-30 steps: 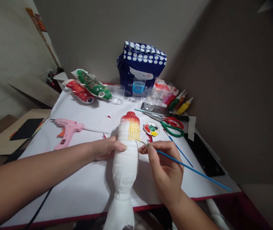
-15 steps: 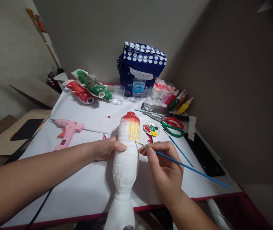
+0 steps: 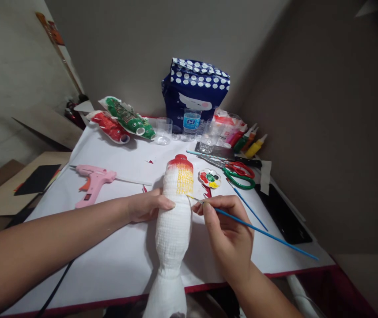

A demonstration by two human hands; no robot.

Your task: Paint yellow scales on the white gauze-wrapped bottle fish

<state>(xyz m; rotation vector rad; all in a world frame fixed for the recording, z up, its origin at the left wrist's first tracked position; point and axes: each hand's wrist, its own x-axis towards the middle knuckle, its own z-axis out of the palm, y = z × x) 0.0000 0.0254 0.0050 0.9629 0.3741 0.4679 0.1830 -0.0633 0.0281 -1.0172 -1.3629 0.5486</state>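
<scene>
Left hand point(image 3: 145, 206) gripping white wrapped bottle point(image 3: 173, 221), right hand point(image 3: 227, 229) pinching blue paintbrush point(image 3: 262, 233), white-covered table point(image 3: 126, 247), grey walls, label on water bottle point(image 3: 191, 121) at 12 o'clock unreadable.

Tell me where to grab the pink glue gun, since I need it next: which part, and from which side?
Take the pink glue gun by its handle, the part angling toward the near table edge, coming from the near-left. It lies flat on its side with the nozzle pointing right. The left hand is nearest but grips the white wrapped bottle.

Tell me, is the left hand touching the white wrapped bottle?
Touching. The head view shows the left hand gripping the side of the white wrapped bottle, its thumb lying on the wrapping with no gap.
</scene>
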